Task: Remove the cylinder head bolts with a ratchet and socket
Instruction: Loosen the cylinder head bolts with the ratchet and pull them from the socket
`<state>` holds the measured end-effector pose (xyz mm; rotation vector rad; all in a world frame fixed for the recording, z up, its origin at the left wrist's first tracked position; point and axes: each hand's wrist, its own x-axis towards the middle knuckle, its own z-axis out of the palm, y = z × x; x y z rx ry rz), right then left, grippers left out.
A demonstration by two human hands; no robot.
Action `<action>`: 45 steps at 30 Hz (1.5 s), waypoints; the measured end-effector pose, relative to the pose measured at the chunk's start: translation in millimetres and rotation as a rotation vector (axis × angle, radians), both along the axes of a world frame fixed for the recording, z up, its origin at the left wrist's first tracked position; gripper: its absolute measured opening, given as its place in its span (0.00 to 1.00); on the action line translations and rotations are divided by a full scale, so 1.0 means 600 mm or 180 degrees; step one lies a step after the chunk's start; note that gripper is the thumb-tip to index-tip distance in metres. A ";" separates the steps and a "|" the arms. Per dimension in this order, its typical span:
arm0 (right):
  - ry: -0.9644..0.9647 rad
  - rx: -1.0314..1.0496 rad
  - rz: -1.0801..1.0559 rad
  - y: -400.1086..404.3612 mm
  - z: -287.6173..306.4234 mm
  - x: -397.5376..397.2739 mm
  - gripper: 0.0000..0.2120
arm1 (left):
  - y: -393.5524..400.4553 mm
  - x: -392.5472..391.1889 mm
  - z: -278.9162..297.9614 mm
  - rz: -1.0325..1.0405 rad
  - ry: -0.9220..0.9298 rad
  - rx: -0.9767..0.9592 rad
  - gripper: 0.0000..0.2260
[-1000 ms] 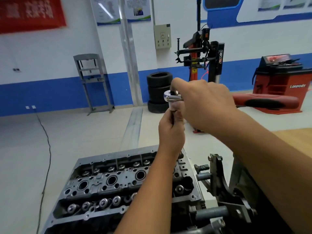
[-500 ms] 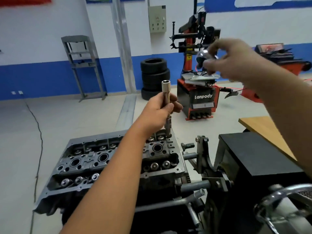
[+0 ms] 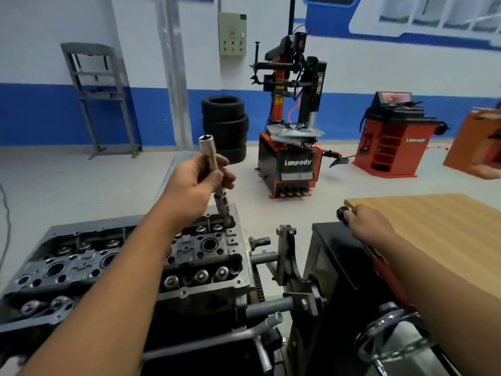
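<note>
1. landmark: the cylinder head (image 3: 130, 264), clamped on the engine stand (image 3: 290, 256) nearest the person.
2. the left hand (image 3: 195, 185) is closed round the socket extension (image 3: 214, 169), which stands slightly tilted in a bolt hole at the head's far right corner. its upper end is bare; no ratchet is fitted.
3. right of the head, the right hand (image 3: 368, 226) grips the ratchet (image 3: 343, 213) over the black box (image 3: 339, 256), at the near edge of the wooden table (image 3: 439, 226).
4. step in hand, as judged: a bolt is loosened and the extension is being spun or lifted by fingers.
5. next move calls for drawing the extension straight up, checking that the bolt comes with it.
6. beyond the head: stacked tyres (image 3: 225, 126), a tyre changer (image 3: 292, 147).
</note>
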<state>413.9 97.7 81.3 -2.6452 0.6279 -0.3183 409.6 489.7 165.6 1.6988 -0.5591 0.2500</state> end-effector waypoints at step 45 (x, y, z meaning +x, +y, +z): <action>-0.3740 0.2356 0.1417 0.506 0.075 0.007 0.10 | 0.016 0.069 -0.073 -0.1254 0.0211 -0.0714 0.12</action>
